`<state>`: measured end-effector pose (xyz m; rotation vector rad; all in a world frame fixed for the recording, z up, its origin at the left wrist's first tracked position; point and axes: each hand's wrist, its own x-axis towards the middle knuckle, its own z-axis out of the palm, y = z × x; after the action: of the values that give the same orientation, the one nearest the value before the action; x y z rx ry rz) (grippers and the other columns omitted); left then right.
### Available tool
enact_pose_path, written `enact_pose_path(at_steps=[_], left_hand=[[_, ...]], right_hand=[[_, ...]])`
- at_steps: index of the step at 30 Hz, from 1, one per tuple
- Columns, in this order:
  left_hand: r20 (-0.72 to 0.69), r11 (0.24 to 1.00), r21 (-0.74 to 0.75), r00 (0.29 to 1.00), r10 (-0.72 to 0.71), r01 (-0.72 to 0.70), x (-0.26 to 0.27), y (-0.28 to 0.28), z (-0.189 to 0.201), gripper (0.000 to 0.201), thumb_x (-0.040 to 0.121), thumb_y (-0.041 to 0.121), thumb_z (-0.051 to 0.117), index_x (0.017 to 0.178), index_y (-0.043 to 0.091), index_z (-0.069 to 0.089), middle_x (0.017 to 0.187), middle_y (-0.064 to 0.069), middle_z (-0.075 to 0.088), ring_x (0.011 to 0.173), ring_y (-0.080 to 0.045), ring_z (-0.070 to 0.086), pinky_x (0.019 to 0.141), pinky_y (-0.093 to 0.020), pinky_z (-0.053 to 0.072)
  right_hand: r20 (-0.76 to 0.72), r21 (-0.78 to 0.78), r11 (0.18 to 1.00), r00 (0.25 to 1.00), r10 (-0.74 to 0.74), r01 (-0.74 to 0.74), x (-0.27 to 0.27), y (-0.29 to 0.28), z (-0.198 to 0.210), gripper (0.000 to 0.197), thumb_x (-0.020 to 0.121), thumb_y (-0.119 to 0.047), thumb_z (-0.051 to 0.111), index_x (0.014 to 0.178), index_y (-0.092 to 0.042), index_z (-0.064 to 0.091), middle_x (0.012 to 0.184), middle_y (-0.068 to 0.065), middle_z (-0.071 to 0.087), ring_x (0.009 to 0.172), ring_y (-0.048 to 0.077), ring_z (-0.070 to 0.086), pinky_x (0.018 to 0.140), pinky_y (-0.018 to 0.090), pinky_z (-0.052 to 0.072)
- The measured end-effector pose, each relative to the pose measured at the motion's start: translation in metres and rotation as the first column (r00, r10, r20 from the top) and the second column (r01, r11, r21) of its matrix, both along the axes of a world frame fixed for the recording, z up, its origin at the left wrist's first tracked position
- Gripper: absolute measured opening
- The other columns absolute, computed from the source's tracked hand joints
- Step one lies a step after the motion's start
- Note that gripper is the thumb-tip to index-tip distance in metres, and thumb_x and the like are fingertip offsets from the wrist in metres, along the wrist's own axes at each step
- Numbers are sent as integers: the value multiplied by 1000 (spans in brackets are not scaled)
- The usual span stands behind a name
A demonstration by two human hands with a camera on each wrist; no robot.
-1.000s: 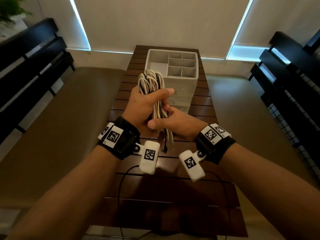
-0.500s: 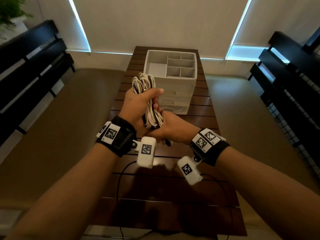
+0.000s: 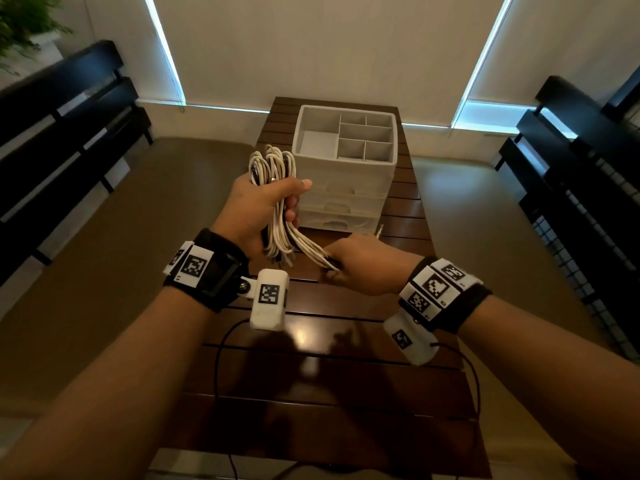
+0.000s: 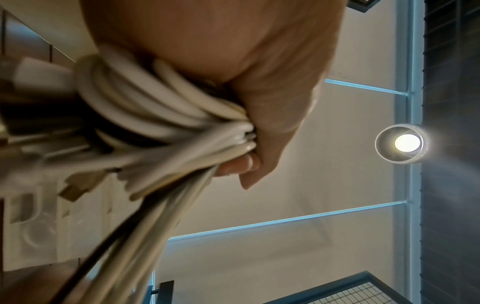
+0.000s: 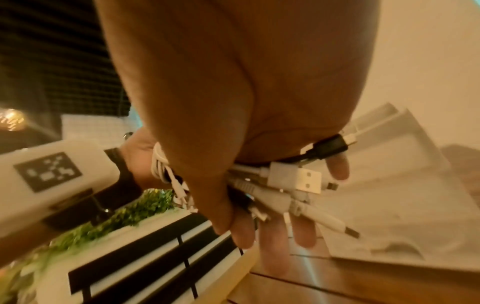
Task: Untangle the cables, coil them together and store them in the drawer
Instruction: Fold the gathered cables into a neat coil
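A bundle of white and black cables [image 3: 277, 206] is folded into long loops above the wooden table [image 3: 346, 393]. My left hand [image 3: 263, 209] grips the middle of the bundle [image 4: 161, 115], loops sticking up past the thumb. My right hand [image 3: 360, 265] grips the loose ends to the lower right; the right wrist view shows several plugs [image 5: 296, 179] poking out past its fingers [image 5: 303, 232]. The white drawer unit [image 3: 341, 188] stands just behind the hands, its three drawers closed.
The drawer unit's top tray [image 3: 301, 133] has empty compartments. Black benches [image 3: 62, 126] flank the table at left and right [image 3: 581, 161]. A thin black wire [image 3: 221, 368] trails over the near part of the table.
My right hand has slid down and to the right along the cables, drawing the ends away from the left hand. The left hand keeps its hold on the bundle.
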<state>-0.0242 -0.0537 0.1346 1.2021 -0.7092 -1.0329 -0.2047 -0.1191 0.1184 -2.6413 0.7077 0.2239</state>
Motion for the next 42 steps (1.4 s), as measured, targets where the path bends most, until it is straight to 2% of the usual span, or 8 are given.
enact_pose_path(at_steps=[3, 6, 9, 13, 20, 24, 31, 42], left_hand=[[31, 997, 42, 997, -67, 65, -1, 2, 0, 28, 92, 6, 74, 72, 14, 56, 59, -2, 50, 46, -15, 46, 53, -32, 48], [81, 989, 89, 989, -123, 116, -2, 2, 3, 26, 92, 6, 74, 75, 12, 56, 60, -3, 49, 48, -15, 46, 52, -30, 48], [153, 986, 121, 979, -136, 118, -4, 2, 6, 27, 90, 7, 77, 71, 12, 58, 59, -4, 52, 49, -16, 48, 53, -31, 48], [170, 987, 131, 979, -114, 92, -12, 2, 4, 22, 91, 9, 77, 75, 7, 62, 60, -8, 55, 51, -21, 51, 54, -33, 49], [-106, 995, 51, 991, -80, 86, -13, -2, 0, 15, 90, 16, 80, 86, 9, 68, 74, -10, 61, 68, -26, 59, 64, -36, 55], [-202, 993, 19, 973, -110, 116, -10, -2, 1, 32, 92, 20, 79, 117, 1, 71, 104, -22, 71, 98, -39, 69, 83, -44, 59], [-282, 978, -1, 938, -201, 209, -14, 1, 4, 52, 99, 24, 70, 140, -5, 57, 138, -33, 60, 123, -41, 64, 103, -51, 55], [-258, 966, -42, 931, -258, 256, -14, 3, 4, 32, 97, 8, 66, 129, 0, 64, 111, -20, 72, 102, -31, 74, 82, -40, 62]], right_hand=[[-138, -56, 994, 987, 88, -97, 2, 4, 14, 11, 102, -33, 59, 96, -27, 65, 80, -4, 60, 75, 20, 59, 73, 38, 50], [-303, -337, 909, 942, 141, -244, 10, 8, 30, 22, 106, -30, 50, 113, -18, 67, 81, -1, 50, 74, 23, 51, 69, 35, 45], [-325, -491, 810, 930, 173, -322, 18, 12, 46, 24, 107, -22, 45, 114, -15, 68, 81, 1, 54, 80, 27, 58, 74, 38, 49], [-257, -589, 730, 936, 239, -348, 27, 13, 53, 24, 108, -24, 46, 122, -21, 66, 110, 2, 69, 102, 27, 66, 85, 37, 43], [-72, -773, 600, 968, 240, -206, 28, 5, 50, 19, 100, -27, 57, 92, -22, 73, 82, 1, 66, 85, 23, 60, 88, 41, 37], [37, -854, 514, 976, 216, -81, 27, 2, 42, 15, 88, -24, 71, 79, -13, 74, 73, 6, 62, 83, 29, 59, 94, 49, 43], [92, -839, 544, 981, 169, -15, 30, 5, 38, 21, 91, -21, 58, 86, -8, 74, 82, 11, 67, 109, 37, 58, 118, 67, 24], [128, -791, 603, 992, 1, 102, 29, 6, 30, 41, 92, -36, 62, 128, -16, 67, 139, 16, 51, 143, 41, 36, 115, 76, 12]])
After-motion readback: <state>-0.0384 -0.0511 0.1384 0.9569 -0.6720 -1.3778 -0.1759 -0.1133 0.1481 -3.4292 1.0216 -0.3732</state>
